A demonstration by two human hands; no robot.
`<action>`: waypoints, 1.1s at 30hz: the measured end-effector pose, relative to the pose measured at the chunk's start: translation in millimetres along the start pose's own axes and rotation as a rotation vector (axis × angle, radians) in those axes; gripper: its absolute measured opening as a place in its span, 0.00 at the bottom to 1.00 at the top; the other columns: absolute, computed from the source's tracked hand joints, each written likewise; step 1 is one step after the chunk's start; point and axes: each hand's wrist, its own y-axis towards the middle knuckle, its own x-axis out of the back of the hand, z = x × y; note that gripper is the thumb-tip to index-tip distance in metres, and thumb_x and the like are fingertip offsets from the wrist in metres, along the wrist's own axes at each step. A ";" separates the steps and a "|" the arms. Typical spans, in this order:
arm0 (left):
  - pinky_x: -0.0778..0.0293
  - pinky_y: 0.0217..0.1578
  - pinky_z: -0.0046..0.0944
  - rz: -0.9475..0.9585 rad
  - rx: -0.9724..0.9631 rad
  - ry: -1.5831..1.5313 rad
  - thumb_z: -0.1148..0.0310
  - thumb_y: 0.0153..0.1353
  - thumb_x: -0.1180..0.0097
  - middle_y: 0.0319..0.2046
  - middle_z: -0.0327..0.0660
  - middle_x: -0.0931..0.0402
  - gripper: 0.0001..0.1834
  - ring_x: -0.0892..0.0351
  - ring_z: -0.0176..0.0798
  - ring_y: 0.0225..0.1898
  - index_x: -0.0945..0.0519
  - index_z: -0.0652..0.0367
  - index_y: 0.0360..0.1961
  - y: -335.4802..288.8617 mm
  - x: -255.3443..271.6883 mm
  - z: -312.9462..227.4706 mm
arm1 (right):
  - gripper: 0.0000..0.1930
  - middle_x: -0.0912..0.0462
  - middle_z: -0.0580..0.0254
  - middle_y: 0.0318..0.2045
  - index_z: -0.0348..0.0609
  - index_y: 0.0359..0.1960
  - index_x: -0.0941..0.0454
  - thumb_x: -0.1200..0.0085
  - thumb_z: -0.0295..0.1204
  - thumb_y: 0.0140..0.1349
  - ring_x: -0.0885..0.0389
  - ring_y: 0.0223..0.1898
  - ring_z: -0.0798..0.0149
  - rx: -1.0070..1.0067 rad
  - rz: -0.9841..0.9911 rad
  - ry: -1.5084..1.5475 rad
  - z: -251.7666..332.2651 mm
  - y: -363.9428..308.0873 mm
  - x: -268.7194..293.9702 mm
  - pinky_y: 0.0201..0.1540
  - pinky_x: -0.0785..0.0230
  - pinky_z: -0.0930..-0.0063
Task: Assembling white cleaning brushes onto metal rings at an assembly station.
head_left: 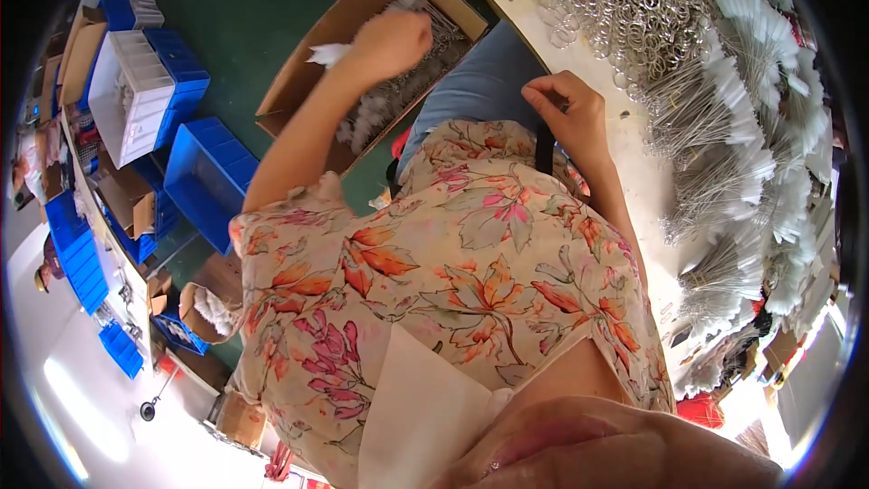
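Note:
My left hand is curled closed above a long open cardboard box. Whatever lies in its fingers, if anything, is hidden. A white piece shows beside its wrist; I cannot tell whether the hand holds it. Inside the box lie thin wire-stemmed brushes with white tufts. Close to the table edge, above my lap, my right hand has thumb and forefinger drawn together in a pinch. Nothing can be made out between them. Many metal wire loops and white-tufted wire brushes are heaped on the pale table.
The table runs along my right side, its edge close to my right forearm. On the left stand a blue bin, a white crate and a cardboard box. Dark green floor lies between them and the long box.

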 end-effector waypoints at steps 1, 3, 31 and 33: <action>0.28 0.33 0.47 0.119 0.032 0.078 0.67 0.52 0.49 0.27 0.50 0.22 0.08 0.22 0.53 0.30 0.22 0.60 0.28 0.9 -34.0 13.2 | 0.04 0.22 0.65 0.23 0.41 0.28 0.19 0.39 0.27 0.51 0.26 0.22 0.73 0.042 0.013 -0.086 1.3 0.7 -2.5 0.27 0.34 0.81; 0.28 0.35 0.49 0.236 0.048 0.146 0.67 0.51 0.49 0.28 0.52 0.22 0.09 0.22 0.56 0.33 0.21 0.60 0.29 6.8 -87.5 28.4 | 0.04 0.22 0.65 0.23 0.42 0.28 0.19 0.39 0.27 0.51 0.26 0.22 0.72 0.031 0.003 -0.139 -1.3 1.2 -2.2 0.26 0.34 0.80; 0.27 0.43 0.35 0.230 -0.177 -0.738 0.68 0.62 0.51 0.38 0.43 0.22 0.14 0.22 0.35 0.39 0.25 0.68 0.45 186.4 198.8 -118.6 | 0.07 0.20 0.62 0.29 0.39 0.34 0.20 0.43 0.28 0.56 0.22 0.31 0.70 0.000 0.135 0.393 58.2 -13.6 135.9 0.34 0.29 0.77; 0.27 0.42 0.34 0.207 -0.218 -0.676 0.68 0.63 0.51 0.38 0.42 0.22 0.14 0.22 0.34 0.39 0.25 0.67 0.44 260.9 197.1 -127.2 | 0.06 0.20 0.62 0.30 0.39 0.34 0.20 0.44 0.26 0.56 0.22 0.32 0.70 0.047 -0.010 0.381 57.3 -21.8 154.9 0.34 0.29 0.77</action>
